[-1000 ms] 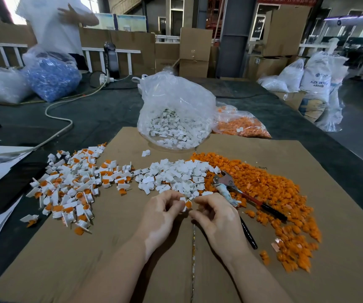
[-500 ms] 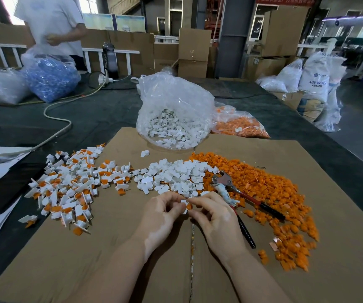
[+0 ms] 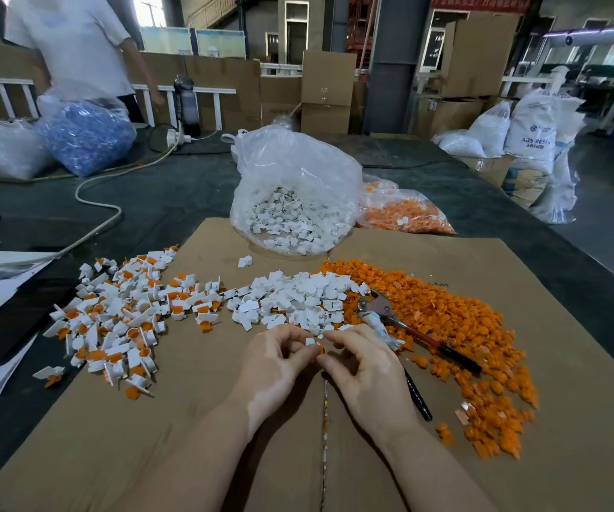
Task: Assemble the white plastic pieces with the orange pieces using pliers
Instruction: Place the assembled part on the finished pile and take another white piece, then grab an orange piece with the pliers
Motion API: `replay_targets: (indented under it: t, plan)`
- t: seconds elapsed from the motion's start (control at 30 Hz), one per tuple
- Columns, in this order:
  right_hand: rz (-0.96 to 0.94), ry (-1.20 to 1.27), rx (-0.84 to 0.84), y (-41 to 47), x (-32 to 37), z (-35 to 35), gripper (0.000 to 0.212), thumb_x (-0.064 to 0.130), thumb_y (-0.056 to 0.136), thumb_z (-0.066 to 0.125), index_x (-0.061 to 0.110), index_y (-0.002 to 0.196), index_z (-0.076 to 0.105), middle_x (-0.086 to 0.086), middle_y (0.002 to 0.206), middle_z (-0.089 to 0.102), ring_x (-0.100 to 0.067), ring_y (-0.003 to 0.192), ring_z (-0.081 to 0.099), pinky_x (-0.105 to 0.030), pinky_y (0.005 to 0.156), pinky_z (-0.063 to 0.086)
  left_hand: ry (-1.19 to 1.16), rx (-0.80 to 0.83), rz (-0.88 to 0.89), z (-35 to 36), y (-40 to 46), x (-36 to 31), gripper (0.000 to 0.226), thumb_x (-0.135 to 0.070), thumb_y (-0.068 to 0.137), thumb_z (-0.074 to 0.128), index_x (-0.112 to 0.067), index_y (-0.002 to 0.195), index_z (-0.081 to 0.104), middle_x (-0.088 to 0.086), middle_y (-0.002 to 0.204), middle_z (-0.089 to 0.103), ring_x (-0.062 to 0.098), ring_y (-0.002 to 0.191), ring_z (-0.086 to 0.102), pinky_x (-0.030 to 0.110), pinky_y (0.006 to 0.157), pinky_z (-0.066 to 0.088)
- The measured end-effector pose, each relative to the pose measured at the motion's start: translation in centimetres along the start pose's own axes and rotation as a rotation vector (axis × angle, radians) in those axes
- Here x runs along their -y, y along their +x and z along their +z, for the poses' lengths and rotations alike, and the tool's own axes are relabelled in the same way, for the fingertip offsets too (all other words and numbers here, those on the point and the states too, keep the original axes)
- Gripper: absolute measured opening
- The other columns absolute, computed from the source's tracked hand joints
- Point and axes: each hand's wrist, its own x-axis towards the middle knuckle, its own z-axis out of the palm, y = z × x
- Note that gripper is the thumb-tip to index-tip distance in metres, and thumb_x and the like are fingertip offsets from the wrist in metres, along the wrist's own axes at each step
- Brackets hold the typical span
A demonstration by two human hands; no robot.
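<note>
Head view showed the left hand [image 3: 279, 358] pinching a white piece [image 3: 310, 341] and the right hand [image 3: 362, 364] pinching an orange piece [image 3: 321, 349], pliers [image 3: 394, 319] lying beside.

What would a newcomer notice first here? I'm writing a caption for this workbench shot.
Probably the bright heap of orange pieces spread across the right of the cardboard sheet, with red-handled pliers lying on it. Next, the mixed white-and-orange pile at left. In the centre, the left hand and right hand pinch a small white piece against an orange one.
</note>
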Motion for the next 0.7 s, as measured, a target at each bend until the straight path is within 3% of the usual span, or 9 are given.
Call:
replay_targets:
  t: [0.1,0.17,0.23,0.3,0.4,0.5,0.57,0.63,0.7]
  plan:
    - [0.013,-0.263,-0.143,0.1,-0.4,-0.7,0.034,0.018,0.073,0.079,0.009,0.104,0.069,-0.004,0.095,0.066,-0.018,0.091,0.061,-0.031,0.081,0.046,-0.031,-0.005,-0.031,-0.1,0.1,-0.2,0.008,-0.013,0.084,0.067,-0.006,0.088,0.065,0.012,0.068,0.063,0.010,0.059,0.053,0.012,0.054,0.038]
    - [0.164,-0.477,-0.179,0.5,-0.7,-1.7,0.040,0.027,0.079,0.074,0.008,0.113,0.064,-0.010,0.108,0.064,-0.027,0.102,0.059,-0.041,0.085,0.044,-0.036,-0.015,-0.040,-0.1,0.2,-0.3,0.007,-0.013,0.084,0.066,-0.006,0.087,0.066,0.017,0.074,0.067,0.014,0.065,0.058,0.014,0.058,0.042]
    - [0.443,-0.711,-0.006,0.9,-1.1,-2.8,0.056,0.049,0.088,0.054,0.014,0.131,0.048,-0.007,0.129,0.051,-0.024,0.119,0.046,-0.042,0.099,0.034,-0.051,-0.030,-0.048,-0.1,0.2,-0.3,0.009,-0.014,0.085,0.065,-0.006,0.086,0.066,0.017,0.076,0.069,0.013,0.067,0.061,0.016,0.062,0.044]
    - [0.595,-0.844,0.145,1.1,-1.8,-3.8,0.064,0.062,0.087,0.041,0.018,0.133,0.041,-0.005,0.137,0.041,-0.023,0.128,0.035,-0.046,0.108,0.023,-0.070,-0.039,-0.059,0.0,0.3,-0.4,0.011,-0.015,0.085,0.065,-0.004,0.086,0.066,0.016,0.076,0.070,0.010,0.063,0.061,0.012,0.061,0.044]
    - [0.622,-0.858,0.223,1.3,-2.1,-4.3,0.058,0.063,0.085,0.042,0.019,0.123,0.047,-0.006,0.136,0.039,-0.025,0.128,0.032,-0.050,0.110,0.017,-0.099,-0.046,-0.080,0.1,0.4,-0.7,0.014,-0.014,0.086,0.064,0.000,0.087,0.066,0.018,0.076,0.069,0.011,0.061,0.061,0.008,0.058,0.044]
    - [0.564,-0.933,0.223,1.5,-1.7,-4.5,0.051,0.058,0.087,0.040,0.019,0.119,0.048,-0.006,0.131,0.041,-0.024,0.122,0.036,-0.044,0.105,0.025,-0.143,-0.056,-0.126,0.1,0.7,-1.0,0.014,-0.014,0.087,0.064,-0.001,0.090,0.065,0.019,0.077,0.069,0.015,0.064,0.062,0.017,0.064,0.046]
    - [0.526,-0.932,0.208,1.8,-1.4,-4.8,0.049,0.057,0.089,0.038,0.018,0.118,0.047,-0.005,0.126,0.045,-0.023,0.117,0.040,-0.037,0.098,0.033,-0.177,-0.093,-0.165,0.0,0.9,-1.0,0.011,-0.015,0.086,0.065,-0.005,0.089,0.066,0.012,0.071,0.068,0.009,0.059,0.060,0.017,0.061,0.045]
    - [0.502,-0.792,0.209,2.4,-1.2,-5.1,0.043,0.053,0.091,0.037,0.016,0.111,0.047,-0.005,0.118,0.049,-0.021,0.110,0.045,-0.032,0.087,0.040,-0.229,-0.130,-0.201,0.0,1.2,-1.2,0.008,-0.015,0.085,0.066,-0.007,0.085,0.066,0.008,0.070,0.069,0.004,0.055,0.060,0.014,0.053,0.045]
    - [0.522,-0.557,0.255,3.2,-0.5,-5.3,0.036,0.049,0.094,0.037,0.015,0.100,0.048,-0.005,0.107,0.052,-0.020,0.098,0.049,-0.030,0.077,0.040,-0.304,-0.147,-0.246,0.0,1.7,-1.5,0.008,-0.014,0.085,0.066,-0.006,0.087,0.066,0.013,0.079,0.071,0.012,0.063,0.064,0.020,0.057,0.047]
